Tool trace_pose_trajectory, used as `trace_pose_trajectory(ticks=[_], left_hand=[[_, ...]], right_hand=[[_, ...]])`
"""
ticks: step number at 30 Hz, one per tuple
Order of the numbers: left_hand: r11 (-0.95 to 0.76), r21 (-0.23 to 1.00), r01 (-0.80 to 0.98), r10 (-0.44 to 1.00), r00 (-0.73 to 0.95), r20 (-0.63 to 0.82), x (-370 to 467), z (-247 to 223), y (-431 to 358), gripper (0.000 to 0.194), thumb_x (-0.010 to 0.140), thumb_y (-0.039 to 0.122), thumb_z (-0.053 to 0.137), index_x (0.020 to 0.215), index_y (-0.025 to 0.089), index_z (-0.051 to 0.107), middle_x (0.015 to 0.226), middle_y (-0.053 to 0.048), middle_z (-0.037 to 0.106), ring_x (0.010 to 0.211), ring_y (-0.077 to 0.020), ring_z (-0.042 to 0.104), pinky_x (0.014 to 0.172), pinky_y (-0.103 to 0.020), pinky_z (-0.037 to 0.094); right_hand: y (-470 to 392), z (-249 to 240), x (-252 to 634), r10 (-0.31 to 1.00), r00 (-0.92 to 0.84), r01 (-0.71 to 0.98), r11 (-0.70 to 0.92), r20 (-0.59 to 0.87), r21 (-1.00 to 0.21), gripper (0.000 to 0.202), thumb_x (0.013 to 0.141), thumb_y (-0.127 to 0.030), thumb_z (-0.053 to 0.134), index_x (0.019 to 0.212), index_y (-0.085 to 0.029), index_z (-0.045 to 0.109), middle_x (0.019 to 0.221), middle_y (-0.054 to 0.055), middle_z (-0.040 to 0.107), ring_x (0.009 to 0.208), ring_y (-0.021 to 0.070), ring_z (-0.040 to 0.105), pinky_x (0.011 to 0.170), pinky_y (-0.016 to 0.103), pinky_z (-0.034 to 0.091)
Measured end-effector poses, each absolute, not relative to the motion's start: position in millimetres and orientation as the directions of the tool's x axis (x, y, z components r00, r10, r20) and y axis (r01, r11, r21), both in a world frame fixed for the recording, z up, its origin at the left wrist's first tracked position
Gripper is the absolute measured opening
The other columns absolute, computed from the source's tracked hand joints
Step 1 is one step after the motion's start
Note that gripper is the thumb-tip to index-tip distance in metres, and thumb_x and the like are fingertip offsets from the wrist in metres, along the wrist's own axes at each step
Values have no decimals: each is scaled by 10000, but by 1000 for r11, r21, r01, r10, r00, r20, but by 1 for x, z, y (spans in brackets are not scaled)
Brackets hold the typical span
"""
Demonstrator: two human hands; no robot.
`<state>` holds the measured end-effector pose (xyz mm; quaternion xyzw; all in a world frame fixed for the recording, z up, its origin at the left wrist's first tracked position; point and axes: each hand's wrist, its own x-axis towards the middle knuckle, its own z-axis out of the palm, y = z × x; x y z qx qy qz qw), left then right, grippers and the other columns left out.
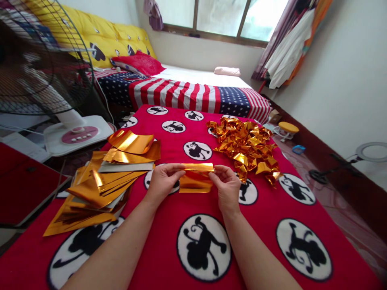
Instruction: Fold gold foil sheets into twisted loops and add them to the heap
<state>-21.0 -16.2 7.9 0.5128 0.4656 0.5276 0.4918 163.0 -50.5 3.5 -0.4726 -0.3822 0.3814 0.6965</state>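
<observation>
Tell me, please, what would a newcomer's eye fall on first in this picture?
Probably the glittering heap of folded gold foil pieces at the far right of the red printed cloth. Next, the loose pile of rectangular gold foil sheets at left, and, centrally, one gold foil sheet between left hand and right hand.

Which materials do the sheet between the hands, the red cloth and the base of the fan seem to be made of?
Sheet: probably foil-faced paper or film, glossy gold; light gleams across it.
Red cloth: perhaps fleece, matte; it shows no shine, weave unclear.
Base of the fan: likely hard plastic, smooth white, with rounded corners.
</observation>
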Motion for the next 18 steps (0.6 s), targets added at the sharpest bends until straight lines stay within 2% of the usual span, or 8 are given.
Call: trace_pose_trajectory(ticks=[5,10,14,16,18], left_hand=[[-158,984,79,986,-48,162,-20,8,-18,213,634,331,793,774,171,770,768,-61,758,708,-202,695,700,-288,557],[-236,959,157,968,-50,246,-22,8,-17,129,690,292,748,756,183,772,748,-48,733,710,-179,667,672,-259,528],[-365,901,235,927,-1,376,-23,11,-16,98,711,286,727,726,198,765,927,-70,696,829,-182,649,662,-240,521],[-398,876,272,913,17,409,-24,12,-16,85,729,273,708,724,206,760,993,-75,694,887,-191,647,735,-260,529],[-409,866,286,908,38,416,-25,13,-16,73,741,250,695,716,210,751,966,-69,718,911,-197,653,841,-294,515]], right_hand=[[-50,2,163,895,412,-155,252,169,-955,259,672,-243,787,894,-197,660,801,-1,675,740,136,627,724,281,512],[-51,2,163,898,410,-152,240,160,-959,261,678,-249,783,907,-190,672,805,9,687,742,140,637,716,279,519],[-51,2,162,901,407,-180,242,152,-953,268,669,-240,787,911,-192,683,810,11,695,747,141,645,728,285,528],[-51,3,162,905,399,-192,236,144,-953,276,665,-238,784,920,-193,691,814,13,698,753,145,645,738,295,531],[-50,4,162,909,393,-203,231,137,-952,292,657,-238,784,933,-194,700,811,12,695,748,145,639,734,298,532]])
